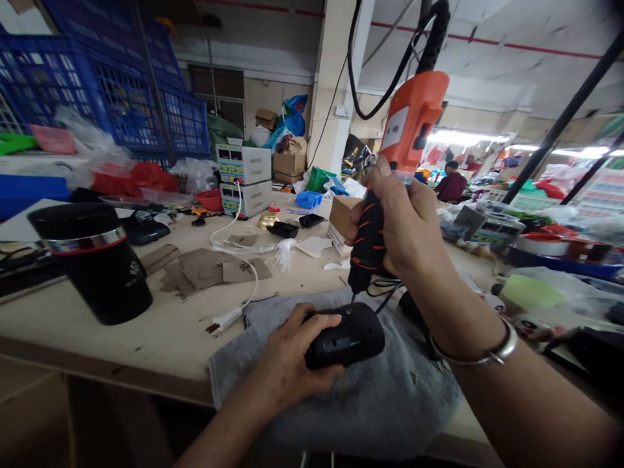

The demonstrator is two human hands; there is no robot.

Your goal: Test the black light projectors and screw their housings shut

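Observation:
My right hand (402, 218) is wrapped round an orange and black electric screwdriver (408, 123), held upright with its cable running up out of view. The screwdriver's bit points down and meets the top of a black rounded plastic housing (348, 341), near its far edge. Small screw holes show on the housing. My left hand (305, 354) grips the housing from the left, thumb on the near side and fingers over the top. Under the housing lies a grey cloth (292, 416) on the worktable. What is inside the housing is hidden.
A black tumbler (100, 273) stands at left. Cardboard pieces (202, 266), a white cable with plug (234, 318) and black plastic shells (283, 229) lie beyond the cloth. Two power supply boxes (246, 182) are stacked behind. A person (451, 183) is far right.

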